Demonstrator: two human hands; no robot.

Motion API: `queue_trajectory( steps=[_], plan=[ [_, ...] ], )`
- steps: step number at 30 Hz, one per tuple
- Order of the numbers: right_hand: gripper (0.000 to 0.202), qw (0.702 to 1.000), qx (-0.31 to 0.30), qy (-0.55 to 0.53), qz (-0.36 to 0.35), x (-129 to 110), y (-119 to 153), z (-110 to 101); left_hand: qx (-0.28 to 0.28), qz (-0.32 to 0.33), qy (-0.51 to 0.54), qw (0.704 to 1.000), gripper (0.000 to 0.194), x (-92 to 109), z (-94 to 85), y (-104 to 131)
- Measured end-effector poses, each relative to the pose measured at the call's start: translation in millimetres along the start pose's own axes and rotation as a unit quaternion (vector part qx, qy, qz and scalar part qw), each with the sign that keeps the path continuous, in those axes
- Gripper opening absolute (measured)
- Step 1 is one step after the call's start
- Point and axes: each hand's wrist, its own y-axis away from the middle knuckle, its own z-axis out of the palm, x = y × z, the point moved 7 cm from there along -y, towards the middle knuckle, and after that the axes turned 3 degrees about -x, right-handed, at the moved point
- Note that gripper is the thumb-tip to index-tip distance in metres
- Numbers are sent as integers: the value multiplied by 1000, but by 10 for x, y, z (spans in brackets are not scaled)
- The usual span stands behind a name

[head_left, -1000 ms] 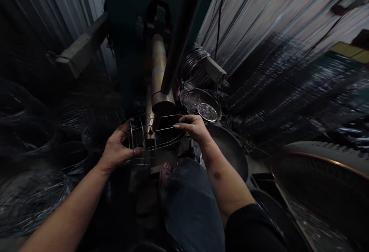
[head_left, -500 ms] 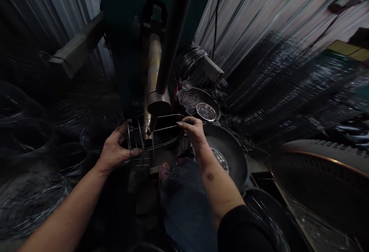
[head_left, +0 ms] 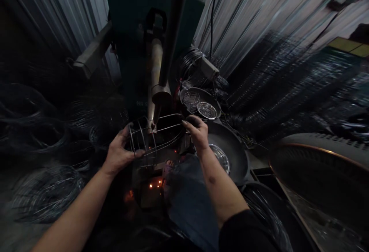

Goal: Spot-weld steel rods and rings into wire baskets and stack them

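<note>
Between my hands is a wire frame (head_left: 155,143) of metal rings joined by long straight wires. My left hand (head_left: 122,148) grips its ringed left end, thumb below and fingers above. At the other end, the fingers of my right hand (head_left: 197,129) pinch the wires. The frame sits around the lower arm (head_left: 151,123) of a spot welder, and the pointed electrode (head_left: 155,116) of the upper arm (head_left: 161,93) comes down onto or close to a wire; I cannot tell if they touch. Orange sparks (head_left: 155,185) glow below the frame, near a foot.
A grey bowl (head_left: 184,90) with wire grids and a shiny round dish (head_left: 206,109) stands behind my right hand. Nearer is a larger dark pan (head_left: 238,156). Wire coils (head_left: 49,194) lie at left. A large round fan-like guard (head_left: 319,167) stands at right.
Sparks have appeared below the wire frame and on the floor. The view has shifted slightly, and the frame looks a little more tilted. Both hands keep their hold.
</note>
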Motion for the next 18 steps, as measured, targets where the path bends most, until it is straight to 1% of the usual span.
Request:
queue_trajectory(
  steps=[2, 3, 4, 6, 7, 9, 11, 12, 13, 14, 16, 18],
  plan=[
    [29, 999, 33, 16, -18, 10, 344, -134, 6, -43, 24, 999, 104, -68, -57, 305],
    [27, 999, 30, 21, -13, 51, 551, -167, 12, -77, 29, 997, 105, -127, -91, 474],
    [24, 999, 9, 33, -2, 104, 773, -167, 23, -119, 32, 992, 105, -204, -131, 646],
    [20, 996, -67, 61, 9, 204, 1229, -81, 52, -221, 55, 972, 101, -392, -202, 978],
    [19, 991, -110, 75, 4, 231, 1449, -11, 67, -275, 83, 956, 94, -492, -219, 1127],
    [22, 977, -184, 105, -37, 197, 1827, 153, 84, -367, 156, 913, 70, -659, -195, 1363],
    [35, 955, -242, 140, -95, 68, 2098, 343, 85, -420, 214, 878, 47, -752, -124, 1491],
    [43, 943, -267, 158, -117, -10, 2189, 442, 79, -430, 233, 869, 40, -771, -83, 1516],
    [46, 932, -292, 175, -126, -82, 2247, 542, 70, -431, 244, 866, 36, -777, -45, 1524],
    [44, 922, -314, 189, -123, -141, 2273, 634, 62, -428, 251, 866, 34, -780, -13, 1526],
    [30, 917, -337, 197, -83, -220, 2225, 766, 31, -428, 252, 867, 32, -800, 31, 1539],
    [21, 932, -321, 165, -19, -251, 2067, 805, -8, -432, 210, 877, 39, -854, -4, 1557]
  ],
)
